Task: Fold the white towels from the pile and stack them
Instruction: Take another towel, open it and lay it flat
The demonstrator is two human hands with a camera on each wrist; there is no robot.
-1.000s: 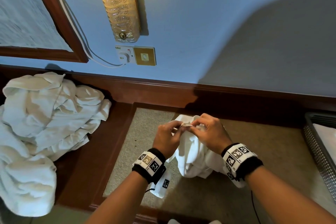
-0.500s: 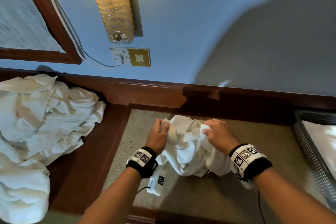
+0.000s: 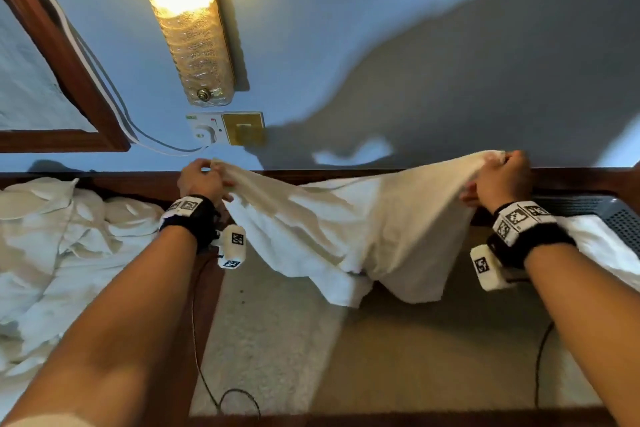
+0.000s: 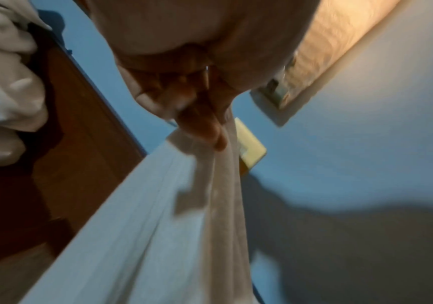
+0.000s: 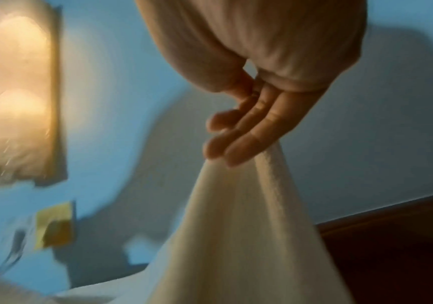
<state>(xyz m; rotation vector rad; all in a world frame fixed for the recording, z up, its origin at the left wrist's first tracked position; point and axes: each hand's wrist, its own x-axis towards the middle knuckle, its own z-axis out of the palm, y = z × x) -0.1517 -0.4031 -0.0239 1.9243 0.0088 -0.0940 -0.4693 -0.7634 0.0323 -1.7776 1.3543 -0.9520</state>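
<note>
A white towel [image 3: 349, 229] is stretched wide in the air above the beige mat [image 3: 277, 350]. My left hand [image 3: 202, 177] pinches its left corner and my right hand [image 3: 498, 180] pinches its right corner. The cloth sags between them and its lower edge hangs just above the mat. In the left wrist view the left hand [image 4: 199, 123] has its fingers curled on the towel [image 4: 158, 226]. The right wrist view shows the right hand [image 5: 238, 131] with the towel [image 5: 236, 236] pinched at its fingertips. The pile of crumpled white towels [image 3: 65, 253] lies at the left.
A dark mesh basket [image 3: 606, 215] holding folded white cloth stands at the right edge. The blue wall behind carries a lit lamp [image 3: 187, 21], a socket plate [image 3: 225, 128] and a wooden frame [image 3: 69, 80]. Thin cables [image 3: 207, 385] trail over the mat from my wrists.
My hands have moved apart and upward from the bunched towel on the mat, so the towel is now spread wide between them and lifted.
</note>
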